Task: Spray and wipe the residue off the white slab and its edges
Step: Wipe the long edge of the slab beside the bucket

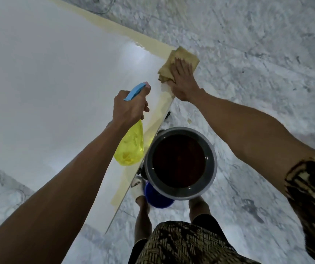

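Note:
A large white slab [53, 77] fills the left of the head view, with a band of yellowish residue [126, 35] along its far and right edges. My left hand [130, 109] grips a yellow spray bottle [131, 147] by its blue trigger head, nozzle aimed toward the slab's far right corner. My right hand [183, 80] presses flat on a folded tan cloth [179, 61] that lies on that corner, with the fingers straight.
A grey bucket [148, 161] of dark liquid stands on the marbled floor [248, 63] right beside the slab's right edge, a blue bucket [156, 199] under it. My legs and feet are close below both. A small dark object lies by the edge near the cloth.

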The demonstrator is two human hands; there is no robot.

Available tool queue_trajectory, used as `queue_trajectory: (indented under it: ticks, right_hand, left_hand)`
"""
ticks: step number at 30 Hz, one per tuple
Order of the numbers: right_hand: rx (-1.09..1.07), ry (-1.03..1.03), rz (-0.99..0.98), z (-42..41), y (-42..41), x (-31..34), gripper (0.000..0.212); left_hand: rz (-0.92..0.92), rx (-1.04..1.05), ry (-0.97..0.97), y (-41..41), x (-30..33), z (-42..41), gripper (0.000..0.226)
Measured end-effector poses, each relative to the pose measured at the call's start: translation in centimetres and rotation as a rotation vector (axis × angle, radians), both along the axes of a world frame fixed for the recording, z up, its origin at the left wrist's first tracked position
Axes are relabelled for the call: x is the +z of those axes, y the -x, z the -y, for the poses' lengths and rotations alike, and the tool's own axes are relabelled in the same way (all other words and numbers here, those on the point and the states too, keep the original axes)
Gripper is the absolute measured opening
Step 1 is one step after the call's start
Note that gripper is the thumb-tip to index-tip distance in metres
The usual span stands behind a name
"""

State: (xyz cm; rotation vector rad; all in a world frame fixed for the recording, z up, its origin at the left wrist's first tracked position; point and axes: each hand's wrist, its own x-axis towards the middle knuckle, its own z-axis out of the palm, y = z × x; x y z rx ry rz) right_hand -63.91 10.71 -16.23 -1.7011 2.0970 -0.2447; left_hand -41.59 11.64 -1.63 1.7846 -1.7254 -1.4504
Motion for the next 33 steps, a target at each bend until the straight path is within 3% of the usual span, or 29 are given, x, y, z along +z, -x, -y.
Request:
queue_trajectory:
  ticks: [6,11,19,27,33]
  right_hand:
    - [-0.003,-0.011,-0.035,-5.0,-7.3,-0.3,0.068]
    - [-0.022,-0.005,-0.032,-9.4,-14.0,-0.1,0.069]
    - [-0.049,-0.041,-0.075,-15.2,-24.2,0.2,0.073]
    - [0.046,-0.141,-0.047,-21.8,-34.3,1.1,0.089]
    - [0.195,-0.111,-0.003,-27.8,-41.6,1.0,0.071]
  left_hand:
    - [-0.016,-0.015,-0.005,-3.1,0.8,-0.8,0.054]
    - [-0.058,-0.039,-0.011,-8.0,1.2,-1.8,0.041]
    - [0.01,-0.11,-0.031,-17.5,0.7,-5.8,0.043]
    - [0.017,0.005,-0.064,-26.4,0.6,-12.5,0.051]
    - [0.013,0.117,-0.008,-32.5,1.5,-19.3,0.053]
